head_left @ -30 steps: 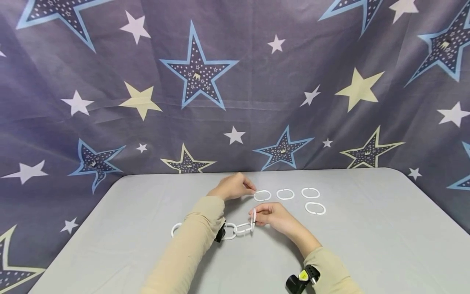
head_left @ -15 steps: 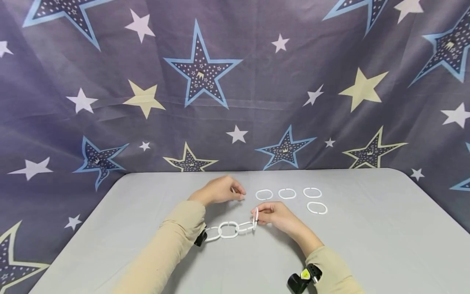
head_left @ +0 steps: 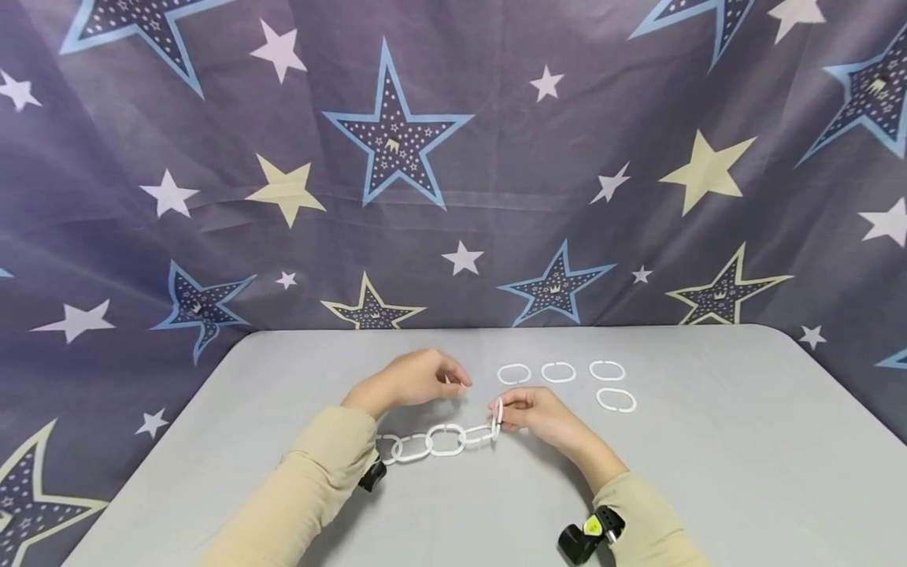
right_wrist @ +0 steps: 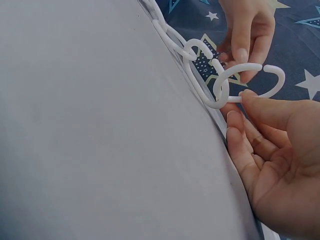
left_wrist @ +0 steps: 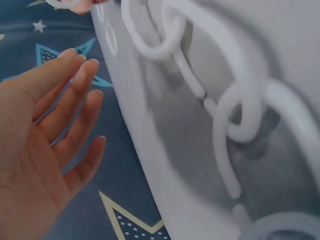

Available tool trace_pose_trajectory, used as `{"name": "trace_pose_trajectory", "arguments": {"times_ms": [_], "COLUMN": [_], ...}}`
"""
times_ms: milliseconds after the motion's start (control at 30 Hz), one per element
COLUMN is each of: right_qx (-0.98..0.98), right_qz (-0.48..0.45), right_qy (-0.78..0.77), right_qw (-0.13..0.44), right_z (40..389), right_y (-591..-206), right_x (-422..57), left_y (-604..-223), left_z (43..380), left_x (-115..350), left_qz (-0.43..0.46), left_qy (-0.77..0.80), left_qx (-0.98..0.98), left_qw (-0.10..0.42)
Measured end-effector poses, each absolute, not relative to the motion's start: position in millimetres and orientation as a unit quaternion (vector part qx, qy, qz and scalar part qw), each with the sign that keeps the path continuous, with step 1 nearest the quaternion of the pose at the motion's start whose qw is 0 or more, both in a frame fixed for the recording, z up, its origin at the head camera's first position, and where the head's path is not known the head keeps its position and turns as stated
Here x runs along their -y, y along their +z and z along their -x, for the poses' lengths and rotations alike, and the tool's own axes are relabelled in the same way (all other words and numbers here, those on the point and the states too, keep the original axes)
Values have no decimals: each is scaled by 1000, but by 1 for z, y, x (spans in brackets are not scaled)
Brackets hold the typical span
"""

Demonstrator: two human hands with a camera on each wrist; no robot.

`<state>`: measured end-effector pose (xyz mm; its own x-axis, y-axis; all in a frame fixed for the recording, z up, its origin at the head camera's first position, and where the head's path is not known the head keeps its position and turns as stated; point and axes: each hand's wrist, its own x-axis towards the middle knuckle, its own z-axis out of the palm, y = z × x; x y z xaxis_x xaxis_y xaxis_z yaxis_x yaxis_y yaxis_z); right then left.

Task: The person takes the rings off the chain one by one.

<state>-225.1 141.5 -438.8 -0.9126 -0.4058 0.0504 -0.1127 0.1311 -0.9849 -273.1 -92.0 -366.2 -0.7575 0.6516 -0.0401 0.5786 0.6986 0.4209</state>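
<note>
My right hand (head_left: 540, 415) pinches a white plastic chain link (right_wrist: 241, 67) between thumb and fingers; a small gap shows in the link's side. This link stands upright at the right end of a chain (head_left: 446, 454) of several white oval links. The chain runs leftward over the table and passes behind my left sleeve. My left hand (head_left: 414, 379) hovers past the chain, left of the held link, fingers loosely extended and holding nothing, as the left wrist view also shows. Thumb and fingertips of that hand (left_wrist: 65, 135) are apart from the chain.
Several loose oval links lie on the grey table (head_left: 708, 457) beyond my right hand: a row of three, including the leftmost link (head_left: 514, 365), and one nearer link (head_left: 616, 390). A star-patterned curtain (head_left: 496, 157) hangs behind the table's far edge.
My left hand has drawn back leftward from the nearest loose link, uncovering more of the chain. My right hand keeps its pinch in almost the same place. The head view has shifted slightly.
</note>
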Motion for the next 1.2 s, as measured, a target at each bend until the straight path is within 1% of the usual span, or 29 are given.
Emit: {"name": "trace_pose_trajectory", "arguments": {"times_ms": [200, 367, 600, 733, 900, 1200], "right_qx": [-752, -747, -743, -746, -742, -746], "right_qz": [177, 181, 185, 181, 182, 176], "right_qy": [-626, -631, -635, -632, -636, -633], "right_qw": [104, 107, 106, 108, 109, 113], "right_z": [226, 226, 226, 225, 224, 225], "right_y": [-437, -438, -440, -439, -439, -440], "right_x": [-144, -144, -142, -142, -141, -142], "left_y": [-364, -366, -366, -367, -369, -382], "left_z": [255, 244, 228, 220, 214, 213], "left_x": [91, 93, 95, 91, 87, 89], "left_qz": [-343, -341, -323, -321, -309, -290], "left_qy": [191, 212, 246, 237, 234, 259], "left_qx": [-914, -910, -904, -908, -914, -914], "left_qw": [100, 103, 132, 126, 121, 119]}}
